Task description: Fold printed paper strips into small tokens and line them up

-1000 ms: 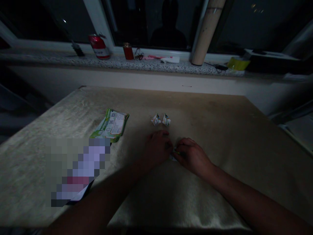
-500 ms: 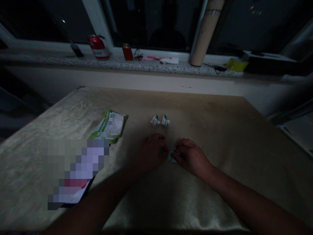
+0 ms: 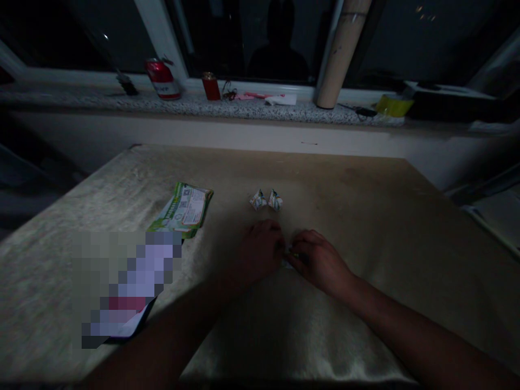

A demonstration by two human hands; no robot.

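Note:
My left hand [image 3: 260, 250] and my right hand [image 3: 319, 260] rest together on the beige table [image 3: 365, 216], fingers curled around a small piece of folded paper [image 3: 288, 260] pinched between them. Only a sliver of that paper shows. Just beyond my hands lie two small folded paper shapes [image 3: 266, 200], white with green print, side by side. A green and white leaflet [image 3: 183, 209] lies flat to the left of them.
A blurred-out flat item [image 3: 125, 281] lies at the table's left front. On the stone windowsill [image 3: 244, 108] stand a red can [image 3: 162, 78], a small red container [image 3: 210, 85], a cardboard tube [image 3: 339, 54] and a yellow tape roll [image 3: 392, 105]. The room is dim.
My hands drew slightly apart half a second ago, showing more of the paper, and have closed together over it again. Nothing else has moved.

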